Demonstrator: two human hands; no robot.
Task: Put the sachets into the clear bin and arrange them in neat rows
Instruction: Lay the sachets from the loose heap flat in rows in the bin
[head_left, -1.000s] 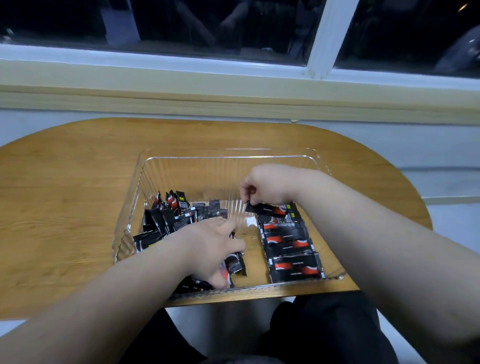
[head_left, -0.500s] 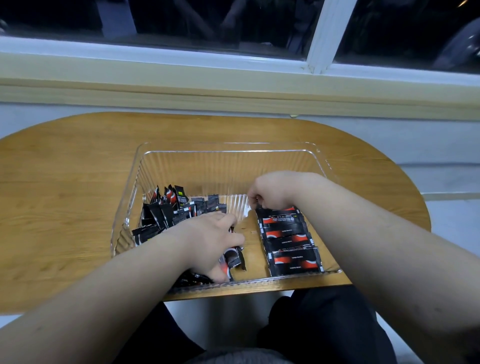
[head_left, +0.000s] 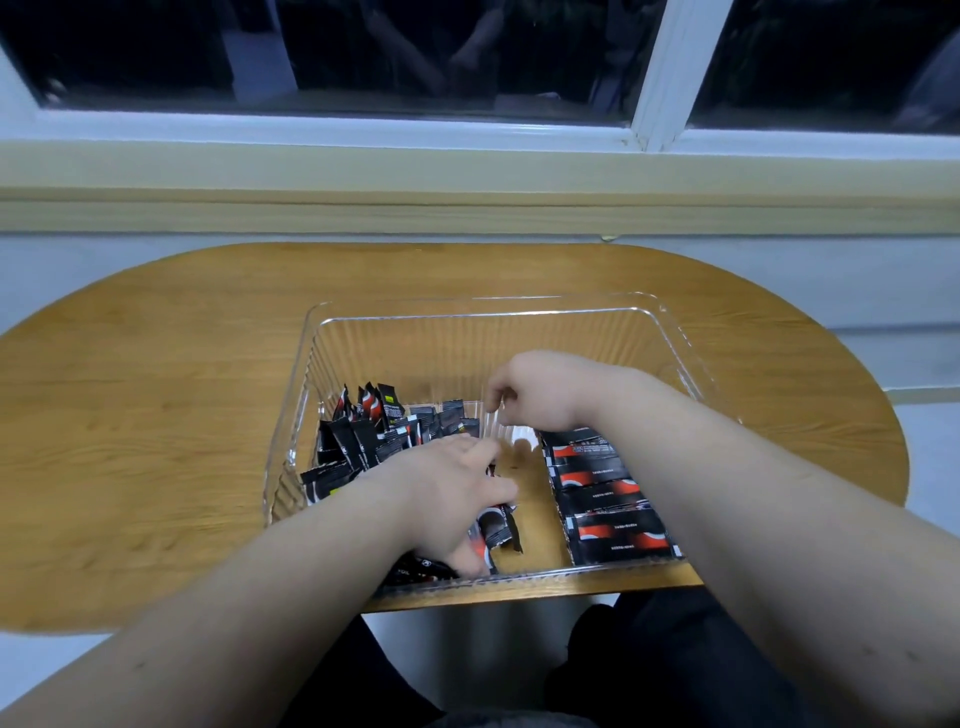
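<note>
While black-red sachets (head_left: 602, 499) (glossy) lie in bin (head_left: 467, 307) | left grip (head_left: 447, 499) flat atop | right grip (head_left: 535, 395) curled, empty

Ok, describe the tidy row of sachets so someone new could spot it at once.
On the oval wooden table sits a clear bin. Along its right side lies the row of sachets: black-and-red packets laid flat, overlapping one behind another. The loose pile on the bin's left side is jumbled, with packets standing at odd angles.
</note>
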